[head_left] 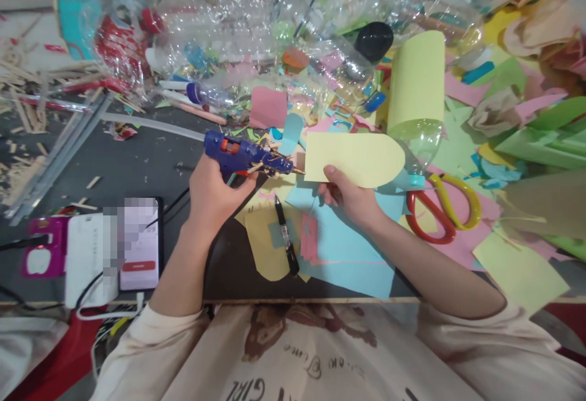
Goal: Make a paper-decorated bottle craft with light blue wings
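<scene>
My left hand (213,190) is closed round the grip of a blue hot glue gun (233,154). Wood splinters cling round its front, and a long clear glue stick (155,124) runs out of its back. The nozzle points right, at the straight left edge of a yellow paper piece (361,154) with a rounded right end. Whether the tip touches the paper I cannot tell. My right hand (350,193) pinches that piece at its lower edge, thumb on top. Just behind it stands a clear plastic bottle (423,141) wrapped in yellow paper (417,77), its teal cap towards me.
Scissors (433,218) with red and yellow handles lie right of my right hand. A black pen (286,236) rests on paper sheets near me. A phone (140,242) and a white power bank (89,260) with cables are at left. Plastic bottles (201,28) and paper scraps crowd the back.
</scene>
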The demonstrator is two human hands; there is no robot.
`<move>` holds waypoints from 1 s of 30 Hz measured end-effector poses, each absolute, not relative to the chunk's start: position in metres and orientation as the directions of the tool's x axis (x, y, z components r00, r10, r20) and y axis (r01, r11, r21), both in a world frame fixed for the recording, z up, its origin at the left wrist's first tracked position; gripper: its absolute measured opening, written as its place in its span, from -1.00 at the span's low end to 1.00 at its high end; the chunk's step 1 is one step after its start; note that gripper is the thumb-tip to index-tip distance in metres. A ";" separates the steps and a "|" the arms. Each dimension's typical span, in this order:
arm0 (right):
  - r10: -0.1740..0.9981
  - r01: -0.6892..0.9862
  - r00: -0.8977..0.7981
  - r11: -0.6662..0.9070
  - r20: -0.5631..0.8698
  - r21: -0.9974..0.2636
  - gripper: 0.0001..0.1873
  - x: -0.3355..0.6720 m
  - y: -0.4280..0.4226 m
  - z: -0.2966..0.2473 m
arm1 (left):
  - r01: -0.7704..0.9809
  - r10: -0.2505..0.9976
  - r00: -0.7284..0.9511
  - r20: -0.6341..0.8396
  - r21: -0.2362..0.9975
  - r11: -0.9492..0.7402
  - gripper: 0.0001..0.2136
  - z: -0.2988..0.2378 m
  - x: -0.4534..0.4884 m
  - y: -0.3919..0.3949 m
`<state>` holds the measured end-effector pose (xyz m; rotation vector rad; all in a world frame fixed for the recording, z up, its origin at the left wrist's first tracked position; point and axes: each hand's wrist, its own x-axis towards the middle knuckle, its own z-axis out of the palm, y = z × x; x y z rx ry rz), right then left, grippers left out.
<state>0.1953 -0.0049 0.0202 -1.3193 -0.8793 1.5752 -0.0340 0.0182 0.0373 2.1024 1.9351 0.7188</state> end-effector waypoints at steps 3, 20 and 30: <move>0.931 -0.167 -0.051 -0.366 -0.362 -0.916 -0.42 0.196 -0.005 0.020 | 0.887 0.980 0.042 0.192 0.445 -0.125 -0.67 0.038 -0.035 0.019; 0.938 -0.167 -0.046 -0.348 -0.345 -0.923 -0.41 0.196 -0.005 0.018 | 0.904 0.984 0.028 0.175 0.416 -0.100 -0.73 0.032 -0.039 0.021; 0.929 -0.150 -0.064 -0.370 -0.364 -0.917 -0.40 0.195 -0.005 0.021 | 0.911 0.984 0.034 0.176 0.400 -0.103 -0.75 0.032 -0.041 0.021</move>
